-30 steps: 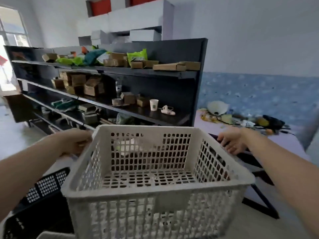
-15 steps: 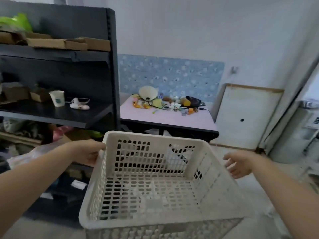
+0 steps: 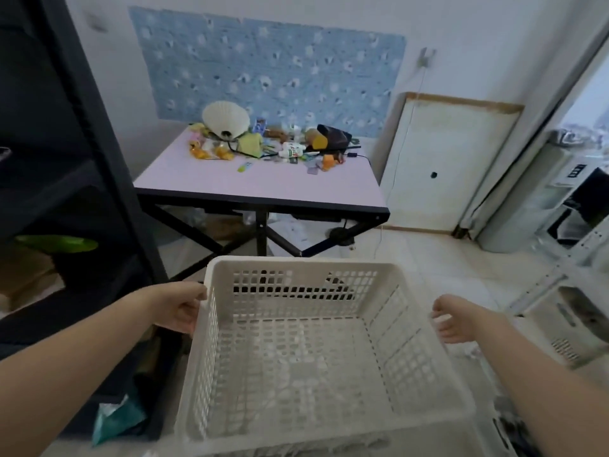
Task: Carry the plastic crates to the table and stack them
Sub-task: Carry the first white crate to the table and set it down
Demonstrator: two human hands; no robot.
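While left hand (image 3: 179, 306) clamps white crate (image 3: 306, 351) at its left rim, right hand (image 3: 453, 319) hangs open beside right rim; carry step; next needs bare table (image 3: 257, 184) edge ahead

Left hand (image 3: 179, 305) grips white crate (image 3: 296, 351) (right hand (image 3: 453, 319) apart).

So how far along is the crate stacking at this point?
Done: no crate stands on the table yet. In hand: the left hand grips the white crate at its rim, the right hand hangs open beside it. Left: reaching the table, setting down, stacking.
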